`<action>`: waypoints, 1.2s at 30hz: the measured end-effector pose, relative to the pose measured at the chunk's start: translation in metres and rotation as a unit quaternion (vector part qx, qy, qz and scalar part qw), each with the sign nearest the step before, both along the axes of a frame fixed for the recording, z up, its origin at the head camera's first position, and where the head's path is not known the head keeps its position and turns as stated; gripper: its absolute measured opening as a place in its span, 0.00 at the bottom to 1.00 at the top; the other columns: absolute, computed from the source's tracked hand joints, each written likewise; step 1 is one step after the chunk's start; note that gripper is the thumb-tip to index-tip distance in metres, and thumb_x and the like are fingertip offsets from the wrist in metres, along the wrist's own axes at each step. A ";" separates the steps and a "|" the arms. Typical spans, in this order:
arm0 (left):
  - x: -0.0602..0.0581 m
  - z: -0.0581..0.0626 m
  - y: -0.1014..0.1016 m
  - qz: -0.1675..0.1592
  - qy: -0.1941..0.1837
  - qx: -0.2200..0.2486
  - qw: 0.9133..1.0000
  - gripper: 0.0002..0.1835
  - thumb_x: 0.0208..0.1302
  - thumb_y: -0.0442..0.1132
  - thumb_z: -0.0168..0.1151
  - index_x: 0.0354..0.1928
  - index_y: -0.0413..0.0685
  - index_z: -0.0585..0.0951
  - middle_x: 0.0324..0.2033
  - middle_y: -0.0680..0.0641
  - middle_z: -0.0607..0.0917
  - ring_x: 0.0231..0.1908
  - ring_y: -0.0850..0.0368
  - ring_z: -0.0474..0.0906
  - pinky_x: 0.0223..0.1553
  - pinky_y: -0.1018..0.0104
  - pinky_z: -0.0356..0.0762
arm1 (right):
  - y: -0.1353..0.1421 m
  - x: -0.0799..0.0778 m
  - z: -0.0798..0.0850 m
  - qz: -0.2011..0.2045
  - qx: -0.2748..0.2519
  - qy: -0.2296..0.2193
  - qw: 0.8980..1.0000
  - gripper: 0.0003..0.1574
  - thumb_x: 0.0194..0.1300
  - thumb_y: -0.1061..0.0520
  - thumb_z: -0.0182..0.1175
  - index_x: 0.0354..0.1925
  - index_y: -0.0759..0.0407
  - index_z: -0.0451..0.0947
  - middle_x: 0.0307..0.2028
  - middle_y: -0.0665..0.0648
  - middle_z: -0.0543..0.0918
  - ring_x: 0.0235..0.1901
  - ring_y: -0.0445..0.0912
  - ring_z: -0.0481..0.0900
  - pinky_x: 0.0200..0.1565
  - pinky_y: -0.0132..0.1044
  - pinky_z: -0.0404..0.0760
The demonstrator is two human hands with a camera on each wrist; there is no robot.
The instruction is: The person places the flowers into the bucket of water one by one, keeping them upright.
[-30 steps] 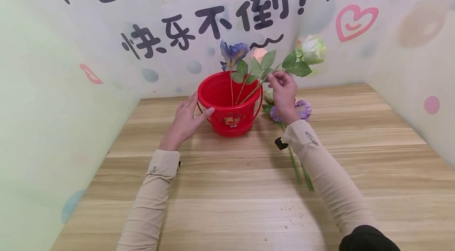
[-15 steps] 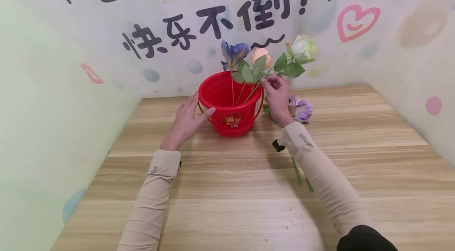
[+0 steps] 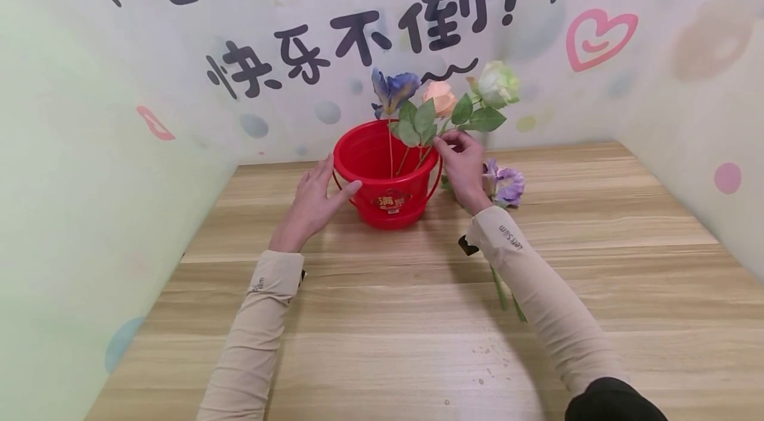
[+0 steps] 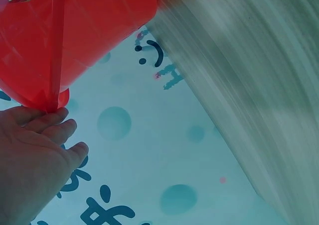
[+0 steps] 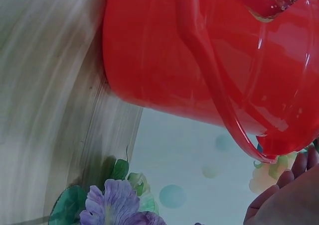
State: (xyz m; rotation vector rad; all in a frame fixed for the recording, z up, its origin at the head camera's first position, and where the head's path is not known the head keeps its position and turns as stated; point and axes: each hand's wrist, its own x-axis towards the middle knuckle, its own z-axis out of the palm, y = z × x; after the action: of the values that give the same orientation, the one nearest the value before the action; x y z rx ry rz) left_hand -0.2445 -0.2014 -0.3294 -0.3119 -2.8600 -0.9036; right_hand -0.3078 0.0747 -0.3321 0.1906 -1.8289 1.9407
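Observation:
A red bucket [image 3: 382,199] stands upright on the wooden table. My left hand [image 3: 310,202] rests against its left rim, fingers extended and thumb along the front; in the left wrist view, the fingertips touch the rim beside the bucket's handle [image 4: 57,51]. Between thumb and fingers, my right hand [image 3: 465,166] pinches the stem of a white-green rose [image 3: 498,85] at the bucket's right rim. That stem slants down into the bucket, its lower end partly hidden. A blue iris [image 3: 394,91] and a peach rose [image 3: 440,99] lean in the bucket beside it.
Behind my right forearm, purple flowers [image 3: 509,185] lie on the table [image 3: 382,328], their green stems pointing toward the front. A printed wall [image 3: 286,122] stands close behind the bucket, with side walls left and right.
My right hand has moved left and slightly down with the white-green rose, bringing its bloom nearer the peach rose. The left hand and the bucket stay in place.

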 end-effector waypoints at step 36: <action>0.001 -0.001 0.001 0.000 0.006 0.005 1.000 0.55 0.70 0.71 0.52 0.83 0.44 0.46 0.81 0.40 0.53 0.80 0.43 0.44 0.78 0.47 0.34 | 0.005 0.002 -0.006 0.013 0.058 -0.022 0.998 0.14 0.72 0.59 0.63 0.46 0.72 0.82 0.35 0.51 0.81 0.33 0.41 0.74 0.35 0.30 0.74</action>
State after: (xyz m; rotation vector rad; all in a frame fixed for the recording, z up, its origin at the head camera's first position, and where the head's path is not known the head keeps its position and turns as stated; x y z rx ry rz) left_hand -0.2437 -0.2001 -0.3303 -0.3159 -2.8427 -0.9135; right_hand -0.3054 0.0802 -0.3386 0.2118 -1.9781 1.8706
